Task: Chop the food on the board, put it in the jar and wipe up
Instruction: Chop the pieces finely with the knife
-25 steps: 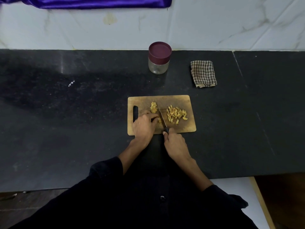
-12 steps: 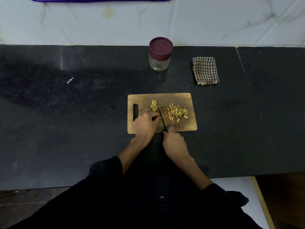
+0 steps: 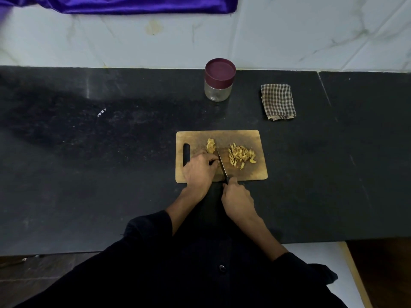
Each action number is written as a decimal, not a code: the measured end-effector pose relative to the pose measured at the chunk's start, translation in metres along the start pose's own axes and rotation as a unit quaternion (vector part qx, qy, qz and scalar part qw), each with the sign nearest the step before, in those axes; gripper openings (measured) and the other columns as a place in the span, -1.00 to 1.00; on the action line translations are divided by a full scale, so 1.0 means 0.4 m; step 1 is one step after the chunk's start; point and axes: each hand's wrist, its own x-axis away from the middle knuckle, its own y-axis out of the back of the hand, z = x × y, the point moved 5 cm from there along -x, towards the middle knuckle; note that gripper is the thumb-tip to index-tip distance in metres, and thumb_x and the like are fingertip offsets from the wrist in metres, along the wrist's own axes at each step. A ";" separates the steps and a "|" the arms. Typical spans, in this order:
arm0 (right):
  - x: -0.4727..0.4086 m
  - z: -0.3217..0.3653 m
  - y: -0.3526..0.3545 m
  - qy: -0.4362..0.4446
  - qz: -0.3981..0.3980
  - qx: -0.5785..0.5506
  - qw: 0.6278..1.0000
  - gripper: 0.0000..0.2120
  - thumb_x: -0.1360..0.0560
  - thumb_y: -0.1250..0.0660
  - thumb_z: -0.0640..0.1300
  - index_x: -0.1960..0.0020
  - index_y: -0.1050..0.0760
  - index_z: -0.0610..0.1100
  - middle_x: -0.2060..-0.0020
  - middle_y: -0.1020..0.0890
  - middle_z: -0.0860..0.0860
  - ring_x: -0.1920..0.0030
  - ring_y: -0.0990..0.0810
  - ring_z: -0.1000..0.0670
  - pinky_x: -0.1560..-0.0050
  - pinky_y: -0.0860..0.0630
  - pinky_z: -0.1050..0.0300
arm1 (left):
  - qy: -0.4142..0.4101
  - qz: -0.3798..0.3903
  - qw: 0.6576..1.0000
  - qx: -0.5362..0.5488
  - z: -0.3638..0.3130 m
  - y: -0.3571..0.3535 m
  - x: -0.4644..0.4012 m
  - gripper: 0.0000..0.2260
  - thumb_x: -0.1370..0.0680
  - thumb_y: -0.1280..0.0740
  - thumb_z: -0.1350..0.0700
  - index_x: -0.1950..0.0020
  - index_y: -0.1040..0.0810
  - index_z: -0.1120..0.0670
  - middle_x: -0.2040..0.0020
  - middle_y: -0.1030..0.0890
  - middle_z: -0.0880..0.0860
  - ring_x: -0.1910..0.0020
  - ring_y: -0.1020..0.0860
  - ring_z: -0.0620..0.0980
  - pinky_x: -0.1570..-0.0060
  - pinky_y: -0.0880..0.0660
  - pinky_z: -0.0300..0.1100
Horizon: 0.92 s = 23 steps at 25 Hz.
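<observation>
A dark stone tabletop (image 3: 111,174) runs wall to wall, seen from above by a person in black sleeves; a wooden cutting board (image 3: 244,136) lies near its front edge, a folded checked cloth (image 3: 278,101) sits behind and to the right, and a clear jar (image 3: 219,85) with its maroon lid on stands behind the board. The left hand (image 3: 200,170) rests on the board, fingers curled, pinning an uncut yellowish piece of food (image 3: 210,145); the right hand (image 3: 238,198) grips the handle of a knife (image 3: 222,163), whose blade lies between that piece and a heap of chopped strips (image 3: 241,155).
</observation>
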 end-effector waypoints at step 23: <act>-0.009 -0.037 0.021 -0.045 -0.026 -0.103 0.993 -0.71 -0.68 -0.08 -0.02 -0.13 -0.42 -0.22 -0.06 -0.59 -0.21 -0.08 -0.57 -0.23 -0.04 -0.50 -0.07 | -0.011 0.011 1.000 0.010 0.005 -0.009 -0.004 -0.86 -0.53 -0.35 0.01 -0.05 -0.65 -0.09 -0.07 -0.63 -0.10 0.02 -0.59 -0.06 0.07 -0.53 -0.08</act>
